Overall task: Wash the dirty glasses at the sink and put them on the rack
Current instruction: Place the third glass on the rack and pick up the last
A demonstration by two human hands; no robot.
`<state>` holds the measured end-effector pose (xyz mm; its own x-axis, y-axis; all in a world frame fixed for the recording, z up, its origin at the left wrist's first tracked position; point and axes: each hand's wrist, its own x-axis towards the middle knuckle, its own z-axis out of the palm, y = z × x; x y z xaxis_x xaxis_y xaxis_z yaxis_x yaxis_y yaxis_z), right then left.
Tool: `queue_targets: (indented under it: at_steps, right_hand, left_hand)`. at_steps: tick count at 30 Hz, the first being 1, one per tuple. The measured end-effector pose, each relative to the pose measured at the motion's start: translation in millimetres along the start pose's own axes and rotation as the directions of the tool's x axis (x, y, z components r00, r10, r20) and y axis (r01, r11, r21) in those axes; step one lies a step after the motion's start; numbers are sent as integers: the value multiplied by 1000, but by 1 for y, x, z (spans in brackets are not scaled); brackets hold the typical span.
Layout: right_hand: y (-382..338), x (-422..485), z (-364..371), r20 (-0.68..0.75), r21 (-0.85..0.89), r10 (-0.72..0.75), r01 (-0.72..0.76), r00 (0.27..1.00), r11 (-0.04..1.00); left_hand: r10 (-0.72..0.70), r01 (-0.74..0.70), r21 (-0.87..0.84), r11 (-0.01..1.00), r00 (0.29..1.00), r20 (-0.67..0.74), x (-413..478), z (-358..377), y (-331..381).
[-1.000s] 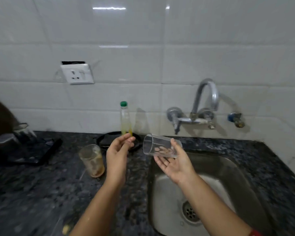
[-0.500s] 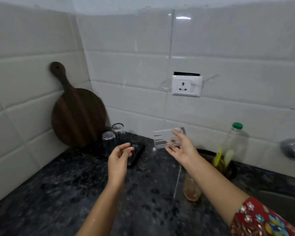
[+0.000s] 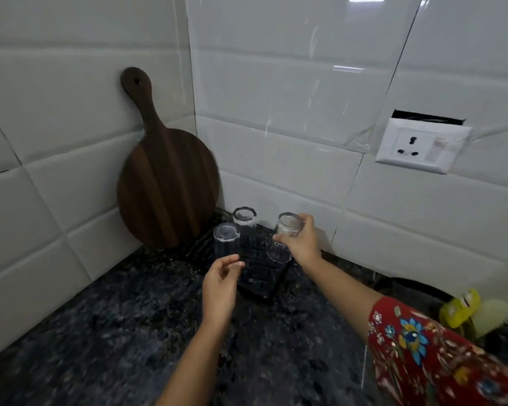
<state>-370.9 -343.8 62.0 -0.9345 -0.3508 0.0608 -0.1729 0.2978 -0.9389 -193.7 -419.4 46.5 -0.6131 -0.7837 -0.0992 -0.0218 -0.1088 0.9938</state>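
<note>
Clear glass [image 3: 284, 236] gripped in right hand [image 3: 302, 246] — bottom up, tilted over black rack [image 3: 261, 278], two glasses [image 3: 225, 243] [image 3: 244, 220] upturned on it, left hand [image 3: 219, 285] loosely curled, empty.

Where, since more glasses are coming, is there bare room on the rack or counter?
The rack front, between the left hand and the held glass in the right hand, is bare. So is the counter between left wall and left arm. The rack's back, by the board, is crowded: rear glass, near glass.

place: home kitchen | tiled wall [image 3: 276, 98] | stone counter [image 3: 115, 332] | chopping board [image 3: 167, 186]
</note>
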Motion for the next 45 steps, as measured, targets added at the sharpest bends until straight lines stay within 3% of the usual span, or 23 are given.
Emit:
queue_targets:
  at_steps: [3, 10, 19, 22, 26, 30, 34, 39, 42, 45]
  right_hand:
    - [13, 10, 9, 50, -107, -68, 73, 996, 992]
    - [21, 12, 17, 43, -175, -116, 122, 992, 977]
    - [16, 3, 19, 72, -226, -91, 106, 993, 968]
    - [6, -8, 10, 87, -128, 26, -15, 996, 992]
    - [-30, -45, -29, 83, 172, 196, -208, 977, 963]
    - [-59, -99, -99, 179, 326, 185, -236, 966, 916]
    - [-59, -152, -169, 204, 176, 153, -190, 967, 966]
    - [-22, -205, -238, -1, 35, 60, -60, 998, 998]
    - [20, -230, -255, -134, -64, 24, -33, 991, 997]
    - [64, -238, -248, -74, -184, 139, -150, 988, 971]
  left_hand:
    - [-2, 2, 11, 1000, 1000, -3, 5, 1, -6]
    - [1, -1, 37, 999, 1000, -3, 9, 3, -13]
    - [26, -26, 26, 999, 999, -22, 6, 1, -6]
    - [58, -58, -2, 998, 998, -28, -1, 3, 3]
    - [91, -88, -63, 994, 995, 33, -22, 16, 24]
    - [140, -121, -121, 985, 977, 164, -65, 43, 44]
    - [156, -122, -115, 986, 921, 357, -117, 70, 47]
    - [111, -92, -62, 994, 823, 557, -178, 94, 25]
    - [54, -48, -26, 998, 809, 585, -202, 101, 5]
    - [13, -9, -10, 1000, 831, 556, -212, 106, -9]
